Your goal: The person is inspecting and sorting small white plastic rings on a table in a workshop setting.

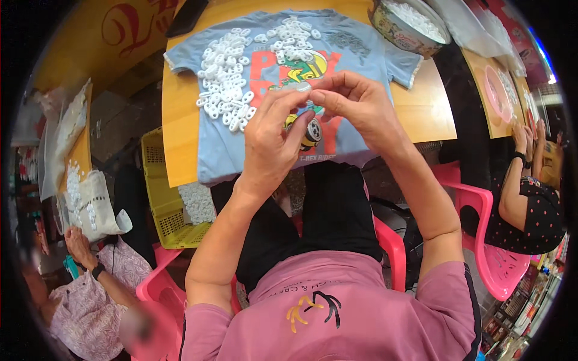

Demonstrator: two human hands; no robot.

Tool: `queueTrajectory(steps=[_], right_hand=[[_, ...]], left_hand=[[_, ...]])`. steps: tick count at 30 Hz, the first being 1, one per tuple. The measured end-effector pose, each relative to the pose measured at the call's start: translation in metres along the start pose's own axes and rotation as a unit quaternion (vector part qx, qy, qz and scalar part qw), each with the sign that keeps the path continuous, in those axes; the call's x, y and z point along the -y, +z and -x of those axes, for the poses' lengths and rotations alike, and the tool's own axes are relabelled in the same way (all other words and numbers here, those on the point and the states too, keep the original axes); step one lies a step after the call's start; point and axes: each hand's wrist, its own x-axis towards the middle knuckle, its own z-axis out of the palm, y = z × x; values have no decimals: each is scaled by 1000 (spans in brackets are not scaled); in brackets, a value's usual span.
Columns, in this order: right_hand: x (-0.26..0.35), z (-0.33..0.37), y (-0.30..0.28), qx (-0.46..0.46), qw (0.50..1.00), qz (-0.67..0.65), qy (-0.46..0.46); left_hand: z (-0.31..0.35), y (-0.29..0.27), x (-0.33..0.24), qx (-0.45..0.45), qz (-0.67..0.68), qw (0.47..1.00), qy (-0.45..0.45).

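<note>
Above the table, my left hand (271, 126) pinches a small white oval plastic piece (303, 87) between its fingers. My right hand (355, 102) is closed in a pinch right beside it, fingertips meeting those of the left; whatever it grips is too small to make out. Beneath both hands a light blue printed T-shirt (223, 156) is spread over the table. Many white oval pieces with two holes (226, 72) lie heaped on its left side, and a smaller heap of white pieces (294, 36) lies near its neck. Small dark grey bits (349, 41) are scattered to the right.
The wooden table (430, 111) shows around the shirt. A round tin (415, 27) of white pieces stands at the far right, a dark phone (186, 17) at the far left. A yellow crate (161, 198) is below left. People sit working at both sides, near pink chairs (481, 210).
</note>
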Motion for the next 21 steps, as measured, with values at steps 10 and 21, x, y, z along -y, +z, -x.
queueTrajectory(steps=[10,21], right_hand=[[-4,18,-4,-48,981,123,-140],[-9,-25,-98,-171,793,564,-155]], left_hand=[[8,5,-4,-19,278,935,-218],[7,5,4,-22,310,917,-249]])
